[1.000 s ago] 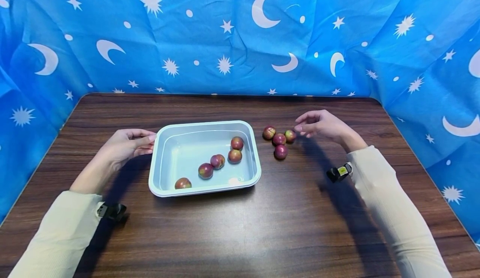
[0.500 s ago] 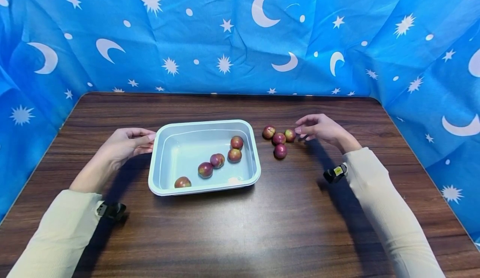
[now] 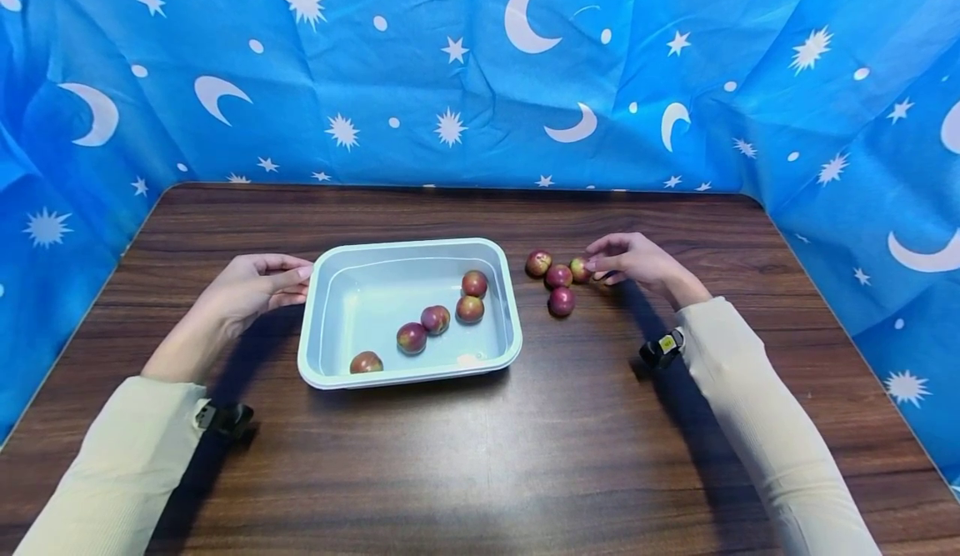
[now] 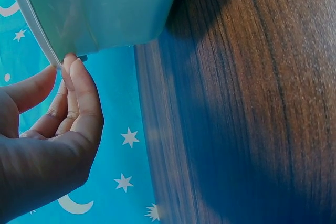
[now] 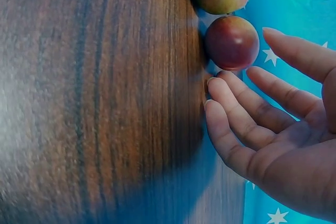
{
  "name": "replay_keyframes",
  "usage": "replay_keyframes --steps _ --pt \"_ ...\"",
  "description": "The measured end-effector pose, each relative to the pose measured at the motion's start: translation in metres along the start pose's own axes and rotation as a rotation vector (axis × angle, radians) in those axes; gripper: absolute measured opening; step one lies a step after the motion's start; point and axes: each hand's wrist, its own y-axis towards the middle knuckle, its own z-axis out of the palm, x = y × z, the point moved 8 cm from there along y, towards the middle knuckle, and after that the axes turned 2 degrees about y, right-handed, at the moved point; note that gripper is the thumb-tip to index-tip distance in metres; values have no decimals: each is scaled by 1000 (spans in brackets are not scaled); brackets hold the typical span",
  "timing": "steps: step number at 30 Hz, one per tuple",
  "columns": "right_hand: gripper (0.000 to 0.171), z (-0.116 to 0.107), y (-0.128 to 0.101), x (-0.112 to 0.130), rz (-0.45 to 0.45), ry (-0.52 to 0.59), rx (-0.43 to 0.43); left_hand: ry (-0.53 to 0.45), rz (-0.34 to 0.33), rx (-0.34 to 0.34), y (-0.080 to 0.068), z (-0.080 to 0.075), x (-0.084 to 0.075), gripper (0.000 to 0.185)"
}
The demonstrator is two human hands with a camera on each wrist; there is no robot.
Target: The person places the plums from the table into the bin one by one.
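Our left hand point(image 3: 251, 288) pinches the left rim of the white tray point(image 3: 412, 378), thumb on one side and bent fingers on the other; we judge this light hold is meant to steady the tray rather than lift it. Our right hand point(image 3: 633, 260) is partly open, thumb well parted from gently curved fingers. It has hold of nothing that we can see: in the right wrist view the fingertips come right up to the nearest fruit point(image 5: 232, 43), and whether they touch it we cannot tell. The spread probably leaves room for something round that could roll.

That fruit sits at the right end of a loose cluster, with three other fruits point(image 3: 558, 277) beside it, between the tray and the counter's right edge, toward the far edge. The tray stands a little left of the counter's middle, perhaps so that both hands can reach it. Inside are five fruits point(image 3: 411, 338): two by its right wall, two near the middle, one in the near left corner, partly hidden by the near wall.

Farther out, the dark wood counter point(image 3: 480, 473) meets a blue cloth point(image 3: 420, 64) with white moons and stars behind its far edge.
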Motion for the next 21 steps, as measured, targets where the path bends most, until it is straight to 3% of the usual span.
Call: replay_keyframes --steps 21 --pt "35 4 2 1 1 -13 -10 5 5 -1 -1 0 -1 24"
